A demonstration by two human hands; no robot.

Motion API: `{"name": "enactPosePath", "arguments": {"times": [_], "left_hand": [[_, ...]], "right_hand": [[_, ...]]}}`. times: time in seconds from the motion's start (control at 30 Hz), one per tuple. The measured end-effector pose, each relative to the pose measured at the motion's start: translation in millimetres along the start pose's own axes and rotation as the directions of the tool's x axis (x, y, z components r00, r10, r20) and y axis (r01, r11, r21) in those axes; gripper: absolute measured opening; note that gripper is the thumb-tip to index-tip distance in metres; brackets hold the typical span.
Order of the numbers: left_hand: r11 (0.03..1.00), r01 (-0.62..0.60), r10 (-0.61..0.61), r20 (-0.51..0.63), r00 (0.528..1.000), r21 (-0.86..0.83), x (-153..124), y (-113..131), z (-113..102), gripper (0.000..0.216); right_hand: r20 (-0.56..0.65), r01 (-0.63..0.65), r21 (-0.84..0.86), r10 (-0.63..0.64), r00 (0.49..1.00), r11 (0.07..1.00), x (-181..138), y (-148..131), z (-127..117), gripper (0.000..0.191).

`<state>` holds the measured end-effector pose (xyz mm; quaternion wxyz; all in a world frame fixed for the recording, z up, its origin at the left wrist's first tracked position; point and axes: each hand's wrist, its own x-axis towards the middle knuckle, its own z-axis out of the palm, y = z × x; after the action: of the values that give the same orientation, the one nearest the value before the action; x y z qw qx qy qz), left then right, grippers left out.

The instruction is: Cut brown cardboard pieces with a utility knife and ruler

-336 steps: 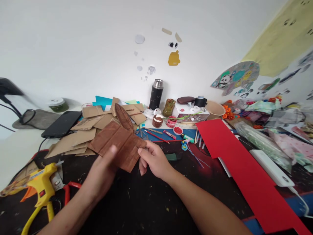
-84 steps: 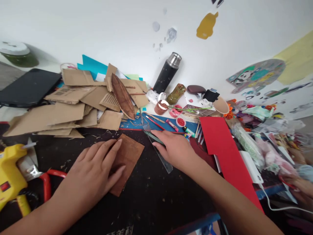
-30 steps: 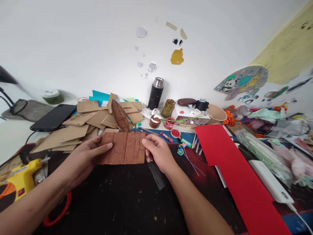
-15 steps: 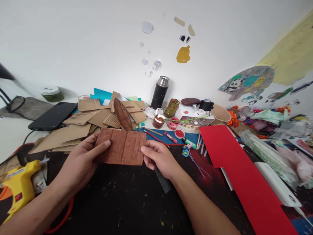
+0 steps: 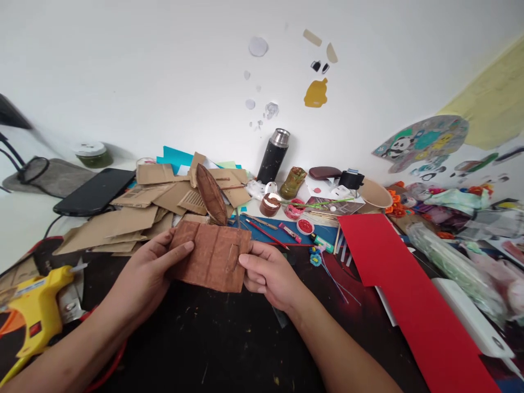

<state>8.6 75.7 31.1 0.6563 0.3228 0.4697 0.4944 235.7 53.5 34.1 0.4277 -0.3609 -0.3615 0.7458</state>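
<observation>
Between my two hands is a brown-painted cardboard piece (image 5: pixel 210 256), roughly rectangular, with upright crease lines and a small slit-like mark near its right side. My left hand (image 5: pixel 149 267) pinches its left edge, thumb on the front face. On the right edge, my right hand (image 5: pixel 268 270) grips it with the thumb in front and the fingers curled behind. Just behind its top edge stands a brown leaf-shaped cardboard piece (image 5: pixel 211 194); whether the two are joined is hidden. The held piece is tilted above the dark tabletop (image 5: pixel 213 344).
A yellow glue gun (image 5: pixel 41 305) lies at the left. Cardboard scraps (image 5: pixel 118 224) are piled behind my left hand. Paint pots (image 5: pixel 270 204), a black thermos (image 5: pixel 273 158) and pencils (image 5: pixel 268 233) stand or lie at the back. A red sheet (image 5: pixel 409 289) covers the right side.
The brown cardboard piece has lowered slightly and tilted, its right end dipping, with both hands still gripping it. The whole view has shifted a little, so the background sits further right.
</observation>
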Motion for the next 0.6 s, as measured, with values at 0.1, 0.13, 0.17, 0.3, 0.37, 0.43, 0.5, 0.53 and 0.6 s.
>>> {"name": "enactPosePath", "arguments": {"times": [0.1, 0.13, 0.17, 0.3, 0.37, 0.43, 0.5, 0.53, 0.6], "left_hand": [[0.999, -0.002, 0.002, 0.014, 1.000, 0.045, 2.4, -4.2, -1.0, 0.062], [0.996, -0.018, 0.018, 0.009, 1.000, 0.088, 3.5, -5.1, -2.7, 0.062], [0.987, -0.047, 0.048, -0.002, 0.999, 0.153, 4.3, -5.4, -4.8, 0.063], [0.719, -0.310, 0.457, -0.087, 0.885, 0.623, -2.4, 0.8, -12.6, 0.069], [0.428, -0.420, 0.681, 0.019, 0.732, 0.801, -12.4, 5.4, -11.3, 0.051], [0.241, -0.535, 0.750, 0.194, 0.632, 0.810, -23.2, 7.5, -6.1, 0.023], [0.131, -0.660, 0.733, 0.376, 0.567, 0.740, -30.8, 5.6, 0.7, 0.010], [0.087, -0.680, 0.729, 0.419, 0.542, 0.728, -32.7, 3.4, 3.9, 0.009], [0.038, -0.686, 0.708, 0.464, 0.532, 0.727, -33.1, -2.3, 8.5, 0.010]], "right_hand": [[-0.017, -0.013, 0.010, 0.013, 1.000, 1.000, 0.0, 2.6, 1.9, 0.035], [-0.029, -0.008, -0.002, 0.008, 1.000, 1.000, 0.4, 3.4, 2.0, 0.036], [-0.043, 0.003, -0.021, -0.004, 0.999, 1.000, 1.0, 4.2, 1.9, 0.036], [-0.109, 0.085, -0.106, -0.097, 0.989, 0.991, 4.3, 6.8, 0.8, 0.036], [-0.132, 0.121, -0.143, -0.140, 0.981, 0.982, 5.3, 7.6, 1.3, 0.036], [-0.145, 0.141, -0.189, -0.170, 0.975, 0.972, 5.0, 7.9, 3.1, 0.037], [-0.145, 0.160, -0.249, -0.200, 0.969, 0.955, 3.2, 8.0, 6.2, 0.038], [-0.138, 0.169, -0.282, -0.214, 0.967, 0.944, 1.9, 8.2, 8.0, 0.038], [-0.107, 0.184, -0.341, -0.233, 0.967, 0.922, -0.7, 9.0, 11.8, 0.038]]}}
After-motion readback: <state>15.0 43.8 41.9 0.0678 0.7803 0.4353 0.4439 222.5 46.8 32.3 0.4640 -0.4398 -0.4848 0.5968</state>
